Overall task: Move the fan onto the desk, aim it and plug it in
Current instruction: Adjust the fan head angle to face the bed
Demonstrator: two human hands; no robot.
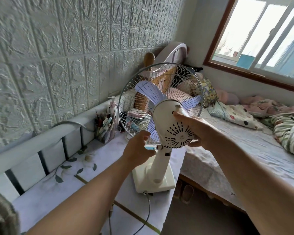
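— Fingers (178, 114) of your right hand (196, 131) wrap the fan's motor housing (171, 122) from the right, one fingertip just below the top knob (178, 106).

— And your left hand (137, 146)?

— Its fingers are loosely spread, curled near the wire cage (159, 102), just beside the neck; I cannot tell whether they touch.

— Where does the fan (161, 126) stand?

— Upright on the worktop (85, 189), its base (153, 180) at the right edge, next to the bed (244, 150). You have bare worktop to the left; a pen holder (105, 128) sits close behind the cage.
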